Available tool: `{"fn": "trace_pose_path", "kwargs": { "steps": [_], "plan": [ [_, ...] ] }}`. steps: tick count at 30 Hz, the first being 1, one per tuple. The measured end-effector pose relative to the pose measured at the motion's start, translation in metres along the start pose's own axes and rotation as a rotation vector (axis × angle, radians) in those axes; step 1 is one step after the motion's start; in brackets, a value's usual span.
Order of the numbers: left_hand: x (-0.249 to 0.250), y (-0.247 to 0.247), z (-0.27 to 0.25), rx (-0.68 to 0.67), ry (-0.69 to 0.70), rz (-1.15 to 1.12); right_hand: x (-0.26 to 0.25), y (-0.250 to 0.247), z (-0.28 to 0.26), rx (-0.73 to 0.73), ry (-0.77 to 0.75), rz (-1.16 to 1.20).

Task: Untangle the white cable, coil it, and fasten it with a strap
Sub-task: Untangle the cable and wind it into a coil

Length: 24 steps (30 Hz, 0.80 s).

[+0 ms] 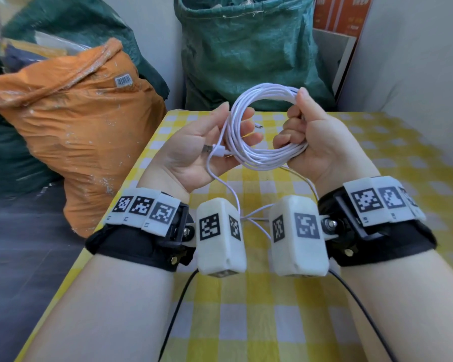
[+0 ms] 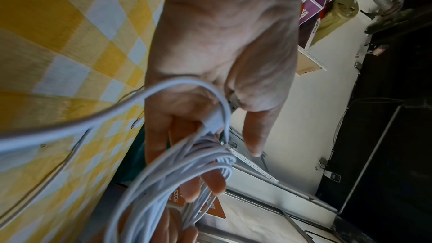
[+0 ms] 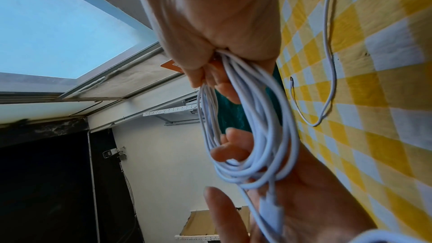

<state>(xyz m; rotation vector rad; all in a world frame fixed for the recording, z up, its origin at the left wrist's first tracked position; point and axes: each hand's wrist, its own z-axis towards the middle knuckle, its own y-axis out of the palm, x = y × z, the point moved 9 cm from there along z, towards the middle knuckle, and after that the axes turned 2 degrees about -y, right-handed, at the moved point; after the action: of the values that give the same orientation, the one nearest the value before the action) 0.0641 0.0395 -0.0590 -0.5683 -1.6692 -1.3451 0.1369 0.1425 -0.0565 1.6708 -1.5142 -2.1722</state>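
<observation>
The white cable [image 1: 262, 131] is light and bendy; the right hand [image 1: 314, 142] squeezes the loops, the left hand [image 1: 194, 150] spread flat beneath.

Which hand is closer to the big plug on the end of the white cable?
Left. The plug lies on the left hand, across its palm and fingers. The right hand grips the far side of the coil, away from the plug.

2 hands [image 1: 194, 145], 1 white cable [image 1: 262, 126], 1 orange sack [image 1: 76, 121], 2 green sacks [image 1: 246, 48], 1 checked table [image 1: 246, 309]
</observation>
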Motion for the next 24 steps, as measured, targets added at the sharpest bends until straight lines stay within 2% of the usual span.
{"fn": "trace_pose_path", "kwargs": {
  "steps": [6, 13, 20, 24],
  "plan": [
    [0.003, 0.005, 0.000, -0.103, 0.035, -0.145, -0.001, 0.002, 0.001, 0.016, -0.047, 0.138],
    [0.006, 0.009, 0.001, -0.220, 0.063, -0.238, 0.005, 0.004, 0.003, 0.014, 0.002, 0.217],
    [-0.004, 0.001, 0.008, -0.023, -0.033, -0.067, 0.017, 0.009, -0.005, -0.064, 0.088, -0.172],
    [-0.002, 0.001, 0.007, -0.014, -0.039, -0.028, 0.016, 0.010, -0.007, -0.072, 0.081, -0.315]
  ]
}}
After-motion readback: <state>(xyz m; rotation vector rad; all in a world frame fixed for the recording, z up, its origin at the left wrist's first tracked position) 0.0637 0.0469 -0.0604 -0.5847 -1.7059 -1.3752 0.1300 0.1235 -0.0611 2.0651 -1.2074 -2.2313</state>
